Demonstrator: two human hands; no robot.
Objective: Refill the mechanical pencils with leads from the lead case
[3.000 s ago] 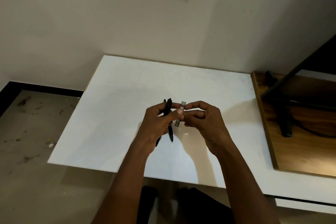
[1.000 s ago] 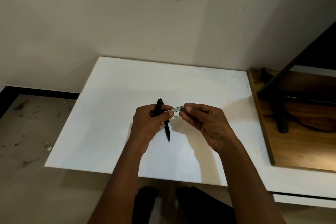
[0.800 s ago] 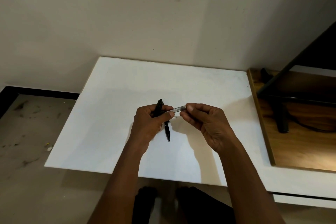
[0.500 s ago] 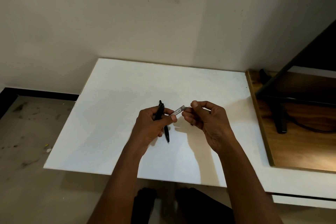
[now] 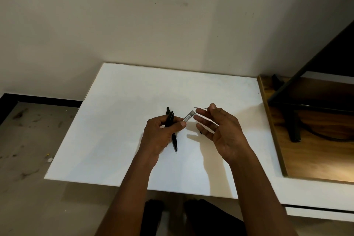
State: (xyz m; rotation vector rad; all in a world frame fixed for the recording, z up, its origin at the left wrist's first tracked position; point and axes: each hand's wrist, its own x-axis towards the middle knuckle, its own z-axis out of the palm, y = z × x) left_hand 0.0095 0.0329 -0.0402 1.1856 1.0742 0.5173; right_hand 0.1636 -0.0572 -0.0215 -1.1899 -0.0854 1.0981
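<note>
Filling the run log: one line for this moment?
left hand: pencils, lead case | right hand: lead pinched | table: bare

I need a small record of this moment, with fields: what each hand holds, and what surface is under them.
left hand: holds black mechanical pencils and the lead case, case end toward the other hand
right hand: pinches one thin lead at thumb and forefinger, other fingers spread
lead and case: apart, not touching
surface: white table, hands above it
</note>
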